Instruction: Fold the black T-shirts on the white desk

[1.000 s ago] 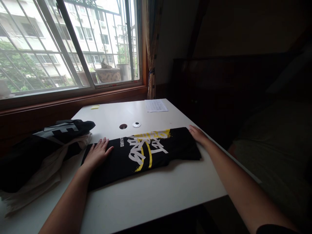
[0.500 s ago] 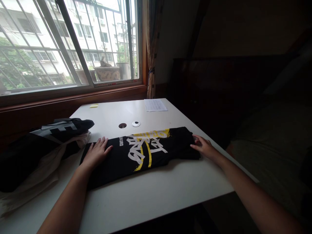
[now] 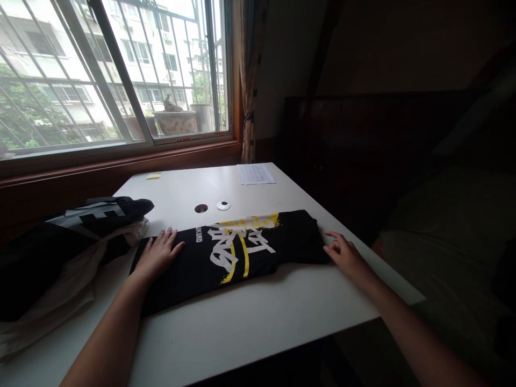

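Note:
A black garment (image 3: 290,239) with grey and yellow print lies folded in a long strip across the white table (image 3: 258,317). My left hand (image 3: 157,255) rests flat on its left end, fingers spread and holding nothing. At the right end, my right hand (image 3: 344,255) is beside the garment's edge, its fingers partly curled and the index finger apart from the thumb. The fingertips are close to the lower right corner of the cloth, with nothing visible between them.
Dark and beige clothes (image 3: 80,236) are heaped at the table's left. Farther back are a round hole (image 3: 201,208), a round cover (image 3: 223,205), paper sheets (image 3: 256,174) and a yellow note (image 3: 153,176). A barred window and a curtain (image 3: 248,107) stand behind.
My right hand has shifted slightly right and down, away from the garment's end, and its fingers have come off the cloth's upper right edge. My left hand stays on the garment.

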`<state>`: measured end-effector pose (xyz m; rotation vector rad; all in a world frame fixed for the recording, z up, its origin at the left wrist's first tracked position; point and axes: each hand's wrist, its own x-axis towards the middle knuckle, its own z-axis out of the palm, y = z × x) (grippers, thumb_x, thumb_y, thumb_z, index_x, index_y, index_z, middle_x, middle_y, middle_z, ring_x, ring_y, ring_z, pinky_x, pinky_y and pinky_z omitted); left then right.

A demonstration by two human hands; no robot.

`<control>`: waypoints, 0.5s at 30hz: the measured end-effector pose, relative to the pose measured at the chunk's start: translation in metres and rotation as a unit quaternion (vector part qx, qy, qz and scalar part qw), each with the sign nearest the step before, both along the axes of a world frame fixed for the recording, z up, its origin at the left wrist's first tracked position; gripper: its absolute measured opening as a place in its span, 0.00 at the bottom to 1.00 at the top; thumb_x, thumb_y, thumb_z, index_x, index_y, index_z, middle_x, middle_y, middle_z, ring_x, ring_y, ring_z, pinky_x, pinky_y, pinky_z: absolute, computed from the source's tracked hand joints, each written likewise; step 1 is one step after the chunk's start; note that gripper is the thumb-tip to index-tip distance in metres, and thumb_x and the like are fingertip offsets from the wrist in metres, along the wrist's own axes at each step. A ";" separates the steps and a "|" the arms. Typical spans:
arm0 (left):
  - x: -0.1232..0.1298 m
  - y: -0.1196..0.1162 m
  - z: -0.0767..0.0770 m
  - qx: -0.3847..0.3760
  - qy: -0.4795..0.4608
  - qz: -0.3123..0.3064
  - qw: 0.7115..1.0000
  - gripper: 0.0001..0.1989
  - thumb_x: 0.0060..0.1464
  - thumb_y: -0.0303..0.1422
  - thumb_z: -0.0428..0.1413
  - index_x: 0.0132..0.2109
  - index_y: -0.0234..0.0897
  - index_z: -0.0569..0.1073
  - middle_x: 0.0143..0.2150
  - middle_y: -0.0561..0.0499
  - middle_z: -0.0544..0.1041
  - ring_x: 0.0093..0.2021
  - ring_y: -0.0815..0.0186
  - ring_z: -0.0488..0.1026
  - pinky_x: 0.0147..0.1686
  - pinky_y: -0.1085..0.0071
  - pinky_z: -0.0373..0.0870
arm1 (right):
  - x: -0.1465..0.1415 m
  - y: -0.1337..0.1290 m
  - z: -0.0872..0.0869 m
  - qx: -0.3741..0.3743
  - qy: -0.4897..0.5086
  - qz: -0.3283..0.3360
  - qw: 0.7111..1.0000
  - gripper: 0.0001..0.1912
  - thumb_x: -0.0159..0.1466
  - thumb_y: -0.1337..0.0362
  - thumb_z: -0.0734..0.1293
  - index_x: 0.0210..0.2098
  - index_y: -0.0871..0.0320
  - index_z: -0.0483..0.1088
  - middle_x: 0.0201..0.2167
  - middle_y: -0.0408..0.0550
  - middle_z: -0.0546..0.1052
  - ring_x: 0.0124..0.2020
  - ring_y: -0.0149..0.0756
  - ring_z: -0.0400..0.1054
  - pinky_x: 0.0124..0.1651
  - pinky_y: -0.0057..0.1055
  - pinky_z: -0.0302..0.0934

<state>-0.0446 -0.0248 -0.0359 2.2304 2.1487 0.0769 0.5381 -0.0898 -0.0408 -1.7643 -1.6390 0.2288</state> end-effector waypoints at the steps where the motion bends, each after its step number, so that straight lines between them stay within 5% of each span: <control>1: 0.000 0.000 0.000 0.001 -0.001 -0.001 1.000 0.36 0.68 0.52 0.37 0.75 0.36 0.50 0.77 0.45 0.45 0.76 0.53 0.42 0.71 0.47 0.43 | 0.000 -0.001 -0.001 0.005 -0.007 -0.001 1.000 0.24 0.63 0.54 0.62 0.58 0.49 0.68 0.27 0.46 0.76 0.36 0.51 0.73 0.43 0.51 0.70; 8: 0.000 0.000 0.000 0.001 0.000 0.004 1.000 0.36 0.68 0.52 0.36 0.75 0.38 0.49 0.77 0.47 0.45 0.76 0.54 0.41 0.71 0.48 0.42 | 0.006 -0.001 -0.007 0.017 -0.029 -0.012 0.999 0.24 0.60 0.59 0.62 0.56 0.51 0.69 0.26 0.47 0.75 0.34 0.50 0.73 0.42 0.48 0.70; 15: 0.002 -0.001 0.003 -0.012 0.007 0.008 1.000 0.35 0.68 0.51 0.37 0.75 0.40 0.49 0.77 0.48 0.44 0.76 0.55 0.40 0.71 0.48 0.42 | 0.008 0.007 -0.008 0.001 -0.157 -0.016 0.987 0.20 0.58 0.61 0.62 0.49 0.52 0.73 0.28 0.48 0.76 0.38 0.51 0.70 0.46 0.47 0.67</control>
